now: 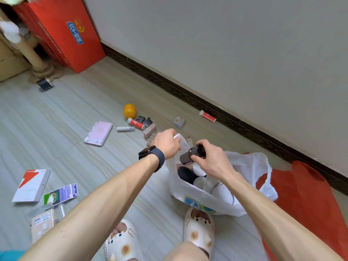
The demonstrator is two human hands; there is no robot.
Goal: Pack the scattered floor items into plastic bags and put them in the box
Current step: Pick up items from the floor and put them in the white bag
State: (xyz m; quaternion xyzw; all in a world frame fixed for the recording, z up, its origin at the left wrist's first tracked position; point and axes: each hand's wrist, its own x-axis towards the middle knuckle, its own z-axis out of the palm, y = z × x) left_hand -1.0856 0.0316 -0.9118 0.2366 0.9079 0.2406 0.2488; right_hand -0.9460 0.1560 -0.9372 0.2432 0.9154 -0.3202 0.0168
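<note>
The dark bottle (190, 156) hangs just above the mouth of the white plastic bag (197, 196), which stands on the floor. The right hand (212, 159) grips the bottle near its cap, with the fingers (203, 143) curled around it. The left hand (167, 142) pinches the far rim of the bag, so the mouth stands open.

The bottle looks stiff and smooth, perhaps glass, so I judge it somewhat heavy and slippery; a hold around the body seems safer than on the cap. The bag is thin and soft. Beyond the bag lie a pink notebook (98, 133) and a red tube (136, 123).
</note>
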